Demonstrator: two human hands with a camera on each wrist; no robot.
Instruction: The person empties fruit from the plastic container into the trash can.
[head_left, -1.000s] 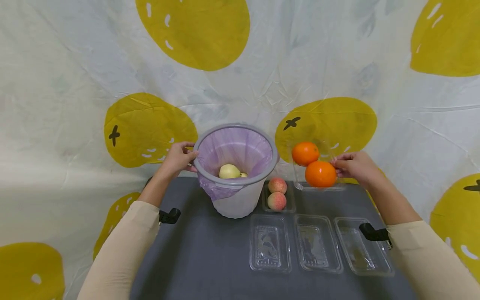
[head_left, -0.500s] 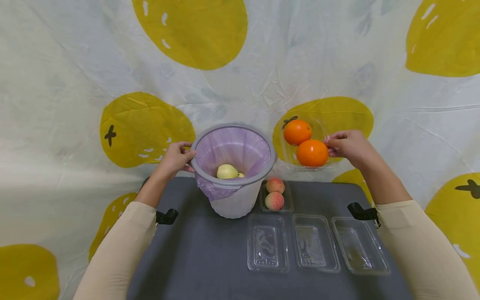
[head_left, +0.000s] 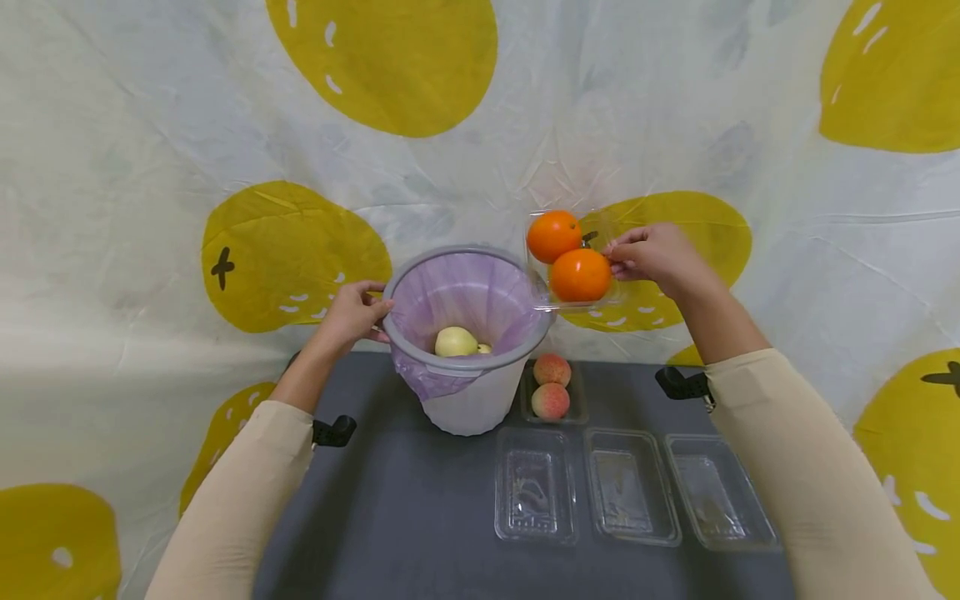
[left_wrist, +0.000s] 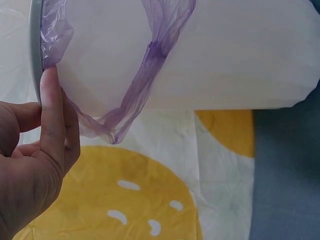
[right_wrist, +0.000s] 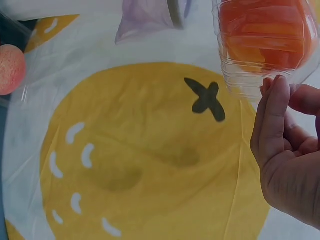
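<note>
Right hand lifts a tray of oranges beside the bin

The right hand (head_left: 652,254) has its grip pinched on the edge of a clear plastic tray (head_left: 573,300) carrying two oranges (head_left: 567,256), held in the air just at the right rim of the purple-lined bin (head_left: 468,333). The left hand (head_left: 351,315) grips the bin's left rim. On the dark counter (head_left: 405,517) sit two peaches (head_left: 551,385) and three empty clear trays (head_left: 633,492).

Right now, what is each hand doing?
Left hand: grips the bin rim.
Right hand: holds a clear tray with two oranges.
</note>
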